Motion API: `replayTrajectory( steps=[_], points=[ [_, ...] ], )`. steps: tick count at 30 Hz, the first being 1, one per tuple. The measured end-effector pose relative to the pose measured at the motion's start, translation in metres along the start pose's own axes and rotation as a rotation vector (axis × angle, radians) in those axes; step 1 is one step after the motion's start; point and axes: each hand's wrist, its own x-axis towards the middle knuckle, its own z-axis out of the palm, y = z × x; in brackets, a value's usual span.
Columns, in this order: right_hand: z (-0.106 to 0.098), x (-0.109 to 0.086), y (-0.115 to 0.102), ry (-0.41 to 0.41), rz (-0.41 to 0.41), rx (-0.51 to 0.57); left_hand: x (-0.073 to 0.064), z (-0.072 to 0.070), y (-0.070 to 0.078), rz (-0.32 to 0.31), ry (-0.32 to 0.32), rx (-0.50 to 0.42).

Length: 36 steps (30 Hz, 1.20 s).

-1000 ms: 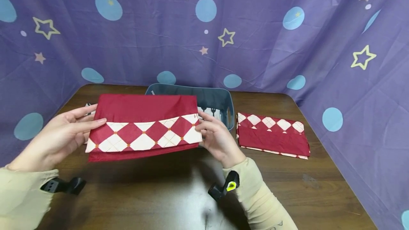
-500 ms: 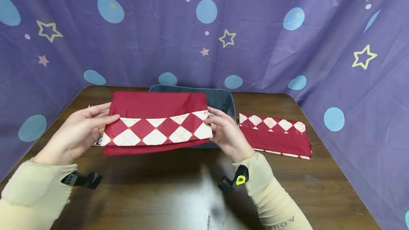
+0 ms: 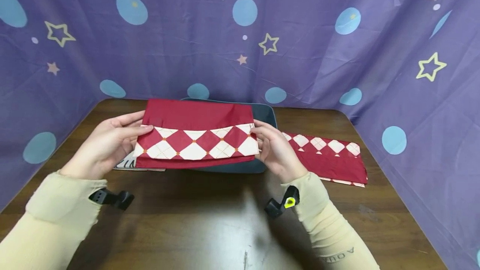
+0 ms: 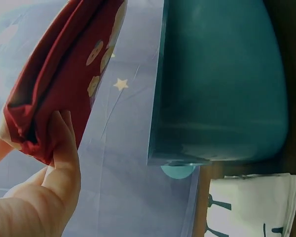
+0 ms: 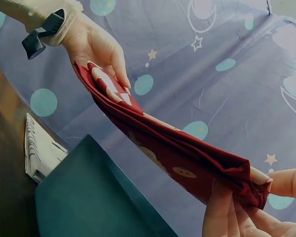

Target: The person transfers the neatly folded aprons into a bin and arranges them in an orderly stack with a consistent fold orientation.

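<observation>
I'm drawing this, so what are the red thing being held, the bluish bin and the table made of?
Red thing being held: probably fabric, fairly matte; it folds in soft layers. Bluish bin: likely plastic, smooth and faintly shiny, with thin walls. Table: wood or wood-look laminate, glossy; brown grain and a bright reflection show.

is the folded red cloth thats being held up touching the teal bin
Apart. The left wrist view shows it: a strip of purple curtain is visible between the folded red cloth and the teal bin.
</observation>
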Motion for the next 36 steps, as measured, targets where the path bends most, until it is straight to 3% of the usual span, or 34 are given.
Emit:
replayTrajectory(
  steps=[9,15,22,28,36],
  points=[
    [-0.007,0.003,-0.009,0.004,-0.019,0.004,0.016,0.012,0.004,0.007,0.019,-0.019],
    [-0.011,0.006,-0.018,-0.001,-0.013,-0.037,0.025,0.021,0.01,-0.036,0.048,0.051],
    [-0.013,0.012,-0.027,0.018,-0.007,-0.083,0.035,0.029,0.012,0.003,0.042,0.096],
    [-0.015,0.017,-0.034,0.034,0.012,-0.099,0.046,0.038,0.016,-0.041,0.048,0.053],
    [-0.017,0.022,-0.039,0.026,0.017,-0.102,0.054,0.047,0.02,-0.045,0.033,0.108]
  ],
)
